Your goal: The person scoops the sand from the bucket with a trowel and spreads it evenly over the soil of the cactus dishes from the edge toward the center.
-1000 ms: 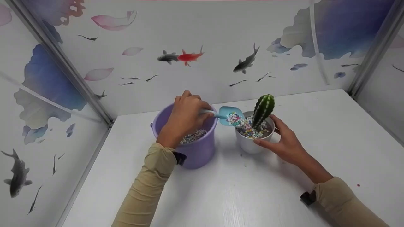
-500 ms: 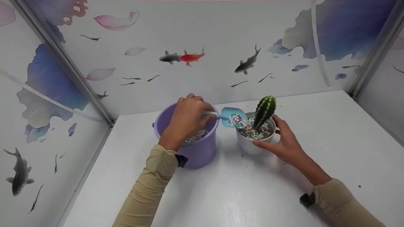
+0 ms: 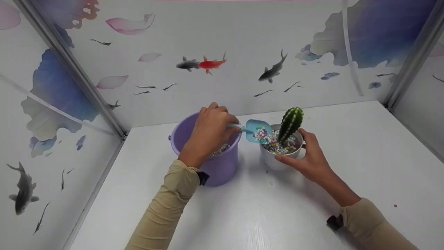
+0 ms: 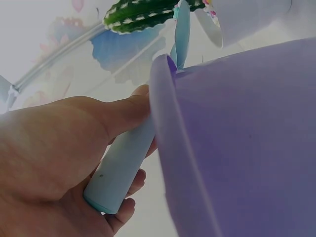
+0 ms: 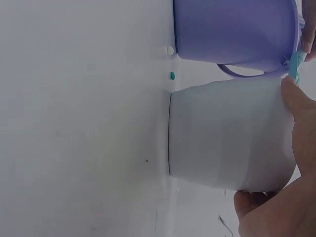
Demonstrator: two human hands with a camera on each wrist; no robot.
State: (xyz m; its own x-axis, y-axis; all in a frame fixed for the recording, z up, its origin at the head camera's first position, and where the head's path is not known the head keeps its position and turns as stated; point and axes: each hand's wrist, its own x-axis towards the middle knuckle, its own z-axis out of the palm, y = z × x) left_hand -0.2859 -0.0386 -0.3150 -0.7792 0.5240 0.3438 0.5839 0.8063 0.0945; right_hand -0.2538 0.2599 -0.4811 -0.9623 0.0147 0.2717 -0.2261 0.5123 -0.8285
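My left hand [image 3: 215,128] grips the pale handle [image 4: 121,168] of a small blue shovel [image 3: 256,125] above the rim of a purple bucket [image 3: 222,172]. Multicoloured pebbles [image 3: 262,134] lie on the shovel's blade, whose tip is at the left rim of a white pot [image 3: 274,161]. In that pot a green cactus [image 3: 290,123] leans slightly to the right, with coloured pebbles [image 3: 277,147] around its base. My right hand [image 3: 314,159] holds the pot from the right, thumb at the front and fingers behind. The pot stands on the table in the right wrist view.
More pebbles [image 3: 220,150] lie inside the bucket, partly hidden by my left hand. A few stray pebbles [image 5: 172,75] are on the white table [image 3: 242,222]. Behind stands a white wall panel [image 3: 229,31] printed with fish and petals.
The left hand and shovel have shifted slightly right relative to the bucket. Pebbles remain on the blade. The right hand keeps its hold on the pot. The head view has moved a little.
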